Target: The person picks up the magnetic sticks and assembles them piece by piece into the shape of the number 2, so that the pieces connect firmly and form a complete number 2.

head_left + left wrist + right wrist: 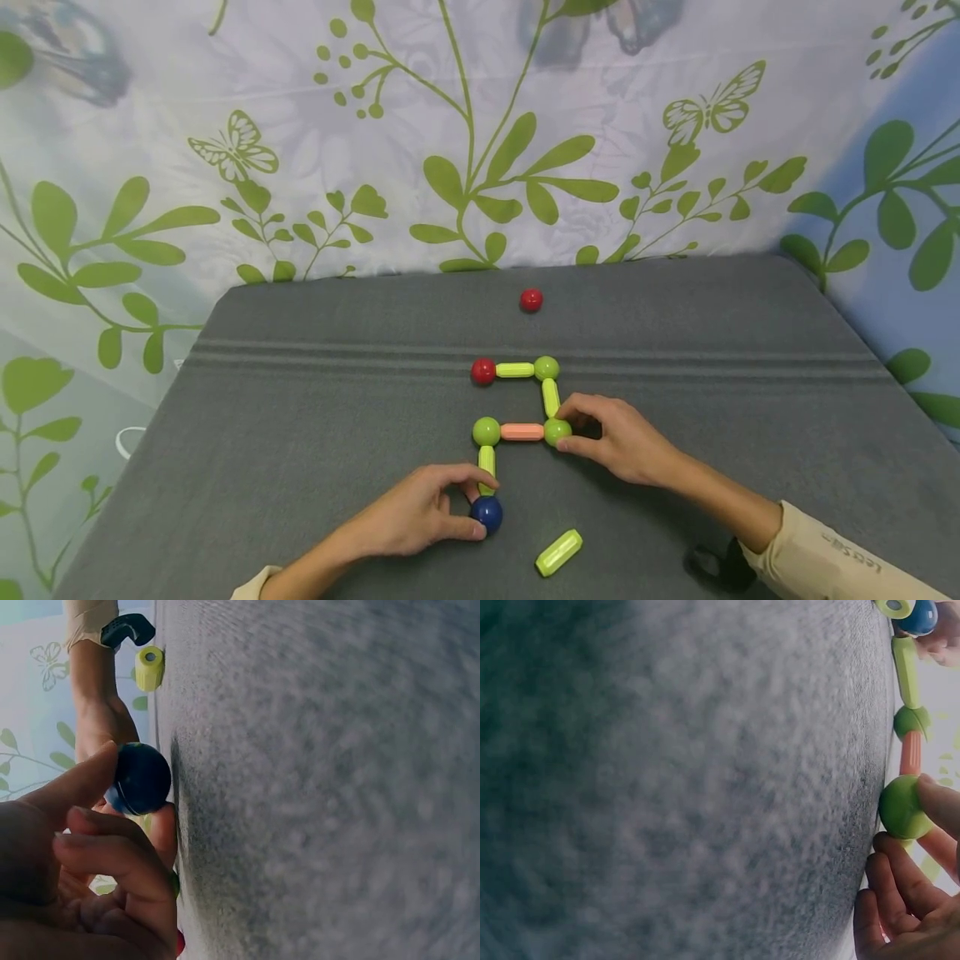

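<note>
A zigzag chain of balls and rods lies on the grey cloth in the head view. From its far end run a red ball (483,372), a lime rod (514,370), a green ball (547,368), another lime rod (551,397), a second green ball (557,432), an orange rod (522,432), a third green ball (486,431), a lime rod (487,469) and a blue ball (487,514). My left hand (420,510) pinches the blue ball (141,778) between thumb and finger. With thumb and fingertips my right hand (626,437) holds the second green ball (904,807).
A loose lime rod (558,552) lies near the front, right of the blue ball. Farther back sits a lone red ball (531,300). The grey table (337,400) ends at a leaf-patterned curtain (390,167). A dark strap-like object (720,567) is by the right sleeve.
</note>
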Available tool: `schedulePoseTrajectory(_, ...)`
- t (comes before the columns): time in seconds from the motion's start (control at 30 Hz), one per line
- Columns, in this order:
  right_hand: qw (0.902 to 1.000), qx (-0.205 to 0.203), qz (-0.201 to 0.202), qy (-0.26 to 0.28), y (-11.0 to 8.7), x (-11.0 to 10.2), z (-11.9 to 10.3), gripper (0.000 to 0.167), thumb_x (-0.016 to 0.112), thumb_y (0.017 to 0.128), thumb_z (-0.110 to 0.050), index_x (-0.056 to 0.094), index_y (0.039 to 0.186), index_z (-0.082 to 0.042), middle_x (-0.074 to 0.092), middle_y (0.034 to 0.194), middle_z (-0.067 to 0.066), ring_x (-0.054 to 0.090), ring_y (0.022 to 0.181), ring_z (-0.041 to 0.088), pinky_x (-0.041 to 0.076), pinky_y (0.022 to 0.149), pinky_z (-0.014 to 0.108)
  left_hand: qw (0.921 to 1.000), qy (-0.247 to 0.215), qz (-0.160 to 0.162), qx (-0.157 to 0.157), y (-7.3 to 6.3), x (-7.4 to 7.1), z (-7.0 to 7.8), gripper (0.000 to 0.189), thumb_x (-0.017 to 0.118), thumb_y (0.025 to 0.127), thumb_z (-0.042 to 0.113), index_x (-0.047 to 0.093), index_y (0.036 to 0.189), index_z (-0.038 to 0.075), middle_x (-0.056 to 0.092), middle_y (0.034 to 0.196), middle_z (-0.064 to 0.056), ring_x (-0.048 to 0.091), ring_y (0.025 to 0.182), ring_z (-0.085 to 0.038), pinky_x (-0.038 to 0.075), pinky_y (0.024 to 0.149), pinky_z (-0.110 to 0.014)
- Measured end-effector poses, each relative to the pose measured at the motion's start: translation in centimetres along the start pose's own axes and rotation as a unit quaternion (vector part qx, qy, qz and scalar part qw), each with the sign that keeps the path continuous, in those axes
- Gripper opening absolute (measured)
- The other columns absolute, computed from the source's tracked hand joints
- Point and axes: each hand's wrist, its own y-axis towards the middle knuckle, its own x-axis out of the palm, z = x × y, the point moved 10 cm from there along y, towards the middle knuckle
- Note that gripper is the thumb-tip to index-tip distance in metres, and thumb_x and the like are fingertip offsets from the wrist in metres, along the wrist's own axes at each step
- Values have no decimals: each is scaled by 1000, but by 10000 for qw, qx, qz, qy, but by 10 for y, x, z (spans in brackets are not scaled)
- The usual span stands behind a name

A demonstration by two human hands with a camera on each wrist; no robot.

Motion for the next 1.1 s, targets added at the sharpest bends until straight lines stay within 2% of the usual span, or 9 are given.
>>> schedulePoseTrajectory(0.37,10000,-16,45,-35,0,-1,-1,20,77,88,-26,67,105,-22,63,93,-14,60,85,7,50,75,32,9999,-35,-139,32,0,2,1,37,79,86,18,67,120,14,59,100,4,43,53,-2,36,50,-18)
schedulePoseTrajectory(0.57,10000,23,-4,6,0,0,0,20,76,89,-27,67,106,-20,63,94,-13,59,85,8,49,75,33,9998,17,-199,28,0,3,0,40,80,86,25,66,122,16,59,100,4,45,55,-1,36,50,-18)
schedulePoseTrajectory(0.9,9999,128,-28,-8,0,0,2,22,78,87,-23,66,106,-23,62,93,-14,59,85,6,50,75,32,9957,702,-573,215,6,4,3,49,78,87,31,61,130,17,56,99,11,48,61,0,40,54,-18)
schedulePoseTrajectory(1.1,9999,156,-38,2,0,0,2,23,78,87,-23,66,106,-23,62,93,-14,59,85,6,50,75,32,9957,711,-581,155,8,2,1,47,78,87,31,62,128,18,56,98,10,48,62,-1,40,55,-19)
